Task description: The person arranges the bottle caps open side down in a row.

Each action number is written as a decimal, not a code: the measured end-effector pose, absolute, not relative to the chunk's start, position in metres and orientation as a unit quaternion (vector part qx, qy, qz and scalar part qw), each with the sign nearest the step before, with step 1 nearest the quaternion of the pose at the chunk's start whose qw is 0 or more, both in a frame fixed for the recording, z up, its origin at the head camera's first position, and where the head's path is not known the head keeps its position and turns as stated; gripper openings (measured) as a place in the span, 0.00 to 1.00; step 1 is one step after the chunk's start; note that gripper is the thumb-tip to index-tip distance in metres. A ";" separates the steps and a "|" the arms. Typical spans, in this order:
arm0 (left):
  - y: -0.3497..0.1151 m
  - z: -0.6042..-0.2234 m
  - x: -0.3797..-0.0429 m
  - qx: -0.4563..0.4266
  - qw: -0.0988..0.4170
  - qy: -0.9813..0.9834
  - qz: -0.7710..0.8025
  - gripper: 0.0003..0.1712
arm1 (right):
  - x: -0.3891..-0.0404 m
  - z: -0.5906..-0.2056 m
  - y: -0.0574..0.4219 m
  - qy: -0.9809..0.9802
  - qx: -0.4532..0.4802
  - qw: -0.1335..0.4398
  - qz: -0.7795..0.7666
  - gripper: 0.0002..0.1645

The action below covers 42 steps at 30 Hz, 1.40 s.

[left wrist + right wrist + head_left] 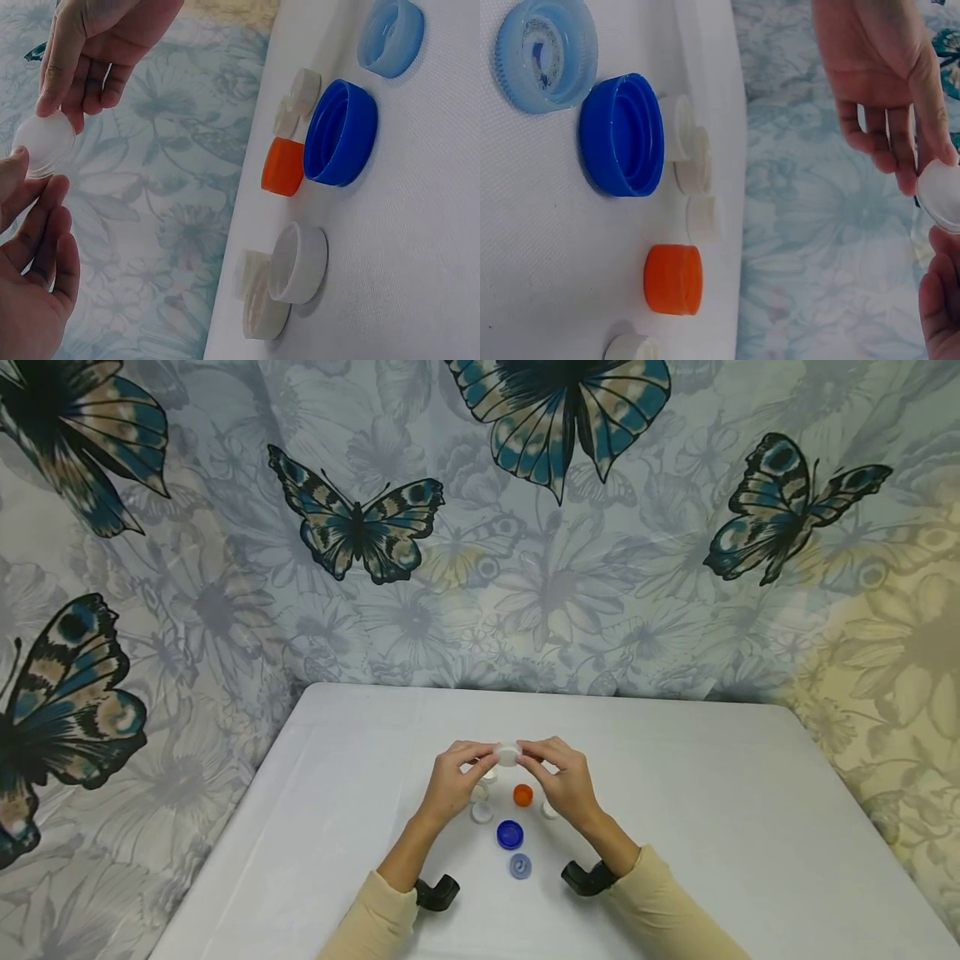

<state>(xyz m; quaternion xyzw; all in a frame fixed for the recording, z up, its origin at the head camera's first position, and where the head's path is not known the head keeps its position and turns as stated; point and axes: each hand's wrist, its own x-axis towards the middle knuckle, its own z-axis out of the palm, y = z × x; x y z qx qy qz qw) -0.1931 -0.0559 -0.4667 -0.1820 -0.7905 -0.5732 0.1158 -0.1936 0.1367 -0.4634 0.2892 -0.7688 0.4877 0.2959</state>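
Note:
A round white bottle cap is held up above the table between both hands. My left hand pinches its left edge with thumb and fingertips, and my right hand pinches the opposite edge. Below them on the table lie an orange cap, a dark blue cap and a light blue cap. White caps cluster under the left hand, and another white cap sits under the right hand, partly hidden by it in the head view.
The white-covered table reaches back to a wall hanging printed with butterflies and flowers. Black wrist devices stick inward from both forearms, near the tabletop.

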 end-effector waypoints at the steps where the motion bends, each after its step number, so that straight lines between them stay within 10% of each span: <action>1: -0.055 -0.467 -0.193 -0.179 0.115 -0.790 -0.575 0.12 | -0.193 -0.463 0.136 -0.767 0.289 0.294 0.491 0.17; 42: -0.065 -0.464 -0.195 -0.204 0.048 -0.835 -0.510 0.23 | -0.192 -0.462 0.138 -0.819 0.260 0.159 0.487 0.19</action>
